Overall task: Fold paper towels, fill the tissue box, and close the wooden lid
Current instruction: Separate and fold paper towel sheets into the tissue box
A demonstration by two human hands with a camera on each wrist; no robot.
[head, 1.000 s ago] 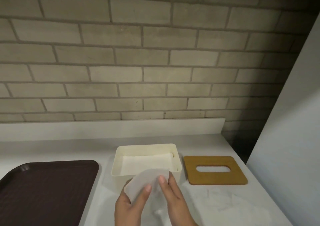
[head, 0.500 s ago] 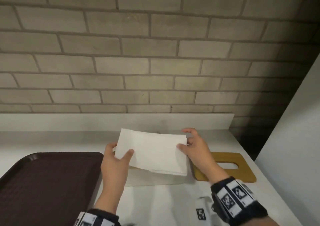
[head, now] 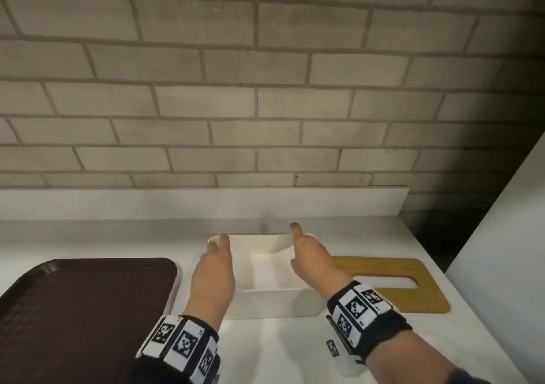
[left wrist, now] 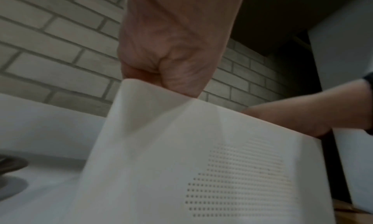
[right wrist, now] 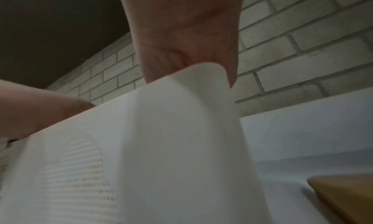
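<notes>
Both hands are down in the tissue box [head: 277,301], one at each end: left hand [head: 213,277] at the left end, right hand [head: 312,261] at the right end. Right forefinger sticks up over the far rim; the rest of both hands' fingers dip inside the box, so whether they pinch or just press flat I cannot tell from any view. Wrist views only show the palms going over the rim and the box's dotted outer wall

Change: half a second ago the folded paper towel was held up in the air above the box, a hand on each end. Now nothing is held aloft; a white sheet, the paper towel [head: 274,271], lies low inside the box between the hands. A second ago they were handling the sheet in front of the box, near its front wall

Meaning: this towel looks delivered into the box, and the hands are probably tamping or letting go. Fill step looks under way, not clearly finished; how deep the stack is cannot be seen

Wooden lid [head: 392,285] lies flat on the counter [head: 280,351] just right of the box, slot up, untouched, so closing is not yet done. Brown tray [head: 82,310] sits left of the box with no towels showing on it, so the lid may be next
</notes>
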